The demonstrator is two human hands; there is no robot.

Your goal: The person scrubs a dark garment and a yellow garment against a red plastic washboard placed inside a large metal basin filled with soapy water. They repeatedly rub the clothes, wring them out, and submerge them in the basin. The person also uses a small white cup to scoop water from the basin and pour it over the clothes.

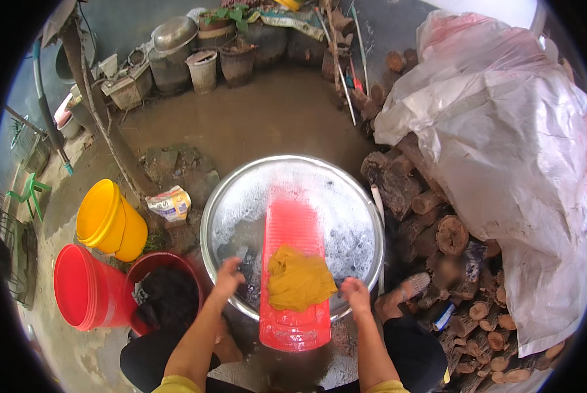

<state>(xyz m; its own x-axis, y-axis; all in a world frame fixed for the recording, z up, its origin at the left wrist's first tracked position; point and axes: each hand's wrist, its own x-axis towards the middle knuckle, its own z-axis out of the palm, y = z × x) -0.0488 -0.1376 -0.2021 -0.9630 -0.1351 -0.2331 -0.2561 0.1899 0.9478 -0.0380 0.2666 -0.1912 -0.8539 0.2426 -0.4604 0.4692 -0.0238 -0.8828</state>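
Note:
A wide metal basin (210,206) holds foamy, sudsy water with dark cloth partly under it. A red plastic washboard (293,221) leans in the basin, its near end over the rim towards me. On the washboard lies a bunched mustard-yellow cloth (300,280). My left hand (230,277) is raised over the basin's left near rim, fingers apart, holding nothing. My right hand (356,292) is near the right near rim, just right of the cloth, its fingers loosely curled and apart from the cloth.
Left of the basin are a dark red tub (131,275) with dark cloth, a tipped red bucket (92,290) and a yellow bucket (109,221). A scrubbing brush (444,317) lies on stacked firewood (451,236) at right, partly under plastic sheeting (499,137). Pots (237,66) line the wall beyond muddy water.

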